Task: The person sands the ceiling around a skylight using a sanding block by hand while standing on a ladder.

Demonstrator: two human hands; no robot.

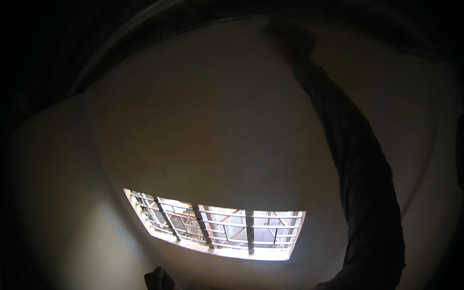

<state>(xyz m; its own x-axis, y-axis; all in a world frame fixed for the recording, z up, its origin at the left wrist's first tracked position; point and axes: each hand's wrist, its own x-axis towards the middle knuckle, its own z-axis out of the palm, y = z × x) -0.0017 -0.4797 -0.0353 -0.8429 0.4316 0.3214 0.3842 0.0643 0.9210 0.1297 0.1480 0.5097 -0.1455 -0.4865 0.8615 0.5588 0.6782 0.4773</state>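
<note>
My right arm, in a dark long sleeve, stretches up along the right side of the view. At its end my right hand [299,41] is close to the upper edge of a plain wall [203,127]. Deep shadow hides its fingers, and whether it holds something cannot be told. A dark shape juts out just left of it. At the bottom edge my left hand [158,279] shows only in part, its visible fingers curled. The rest of it is cut off by the frame, so a held thing cannot be ruled out.
A bright window [232,228] with metal bars is set low in the wall, left of my right arm. To the left a side wall [61,188] meets this one at a corner. A dark band [174,27] borders the wall's top.
</note>
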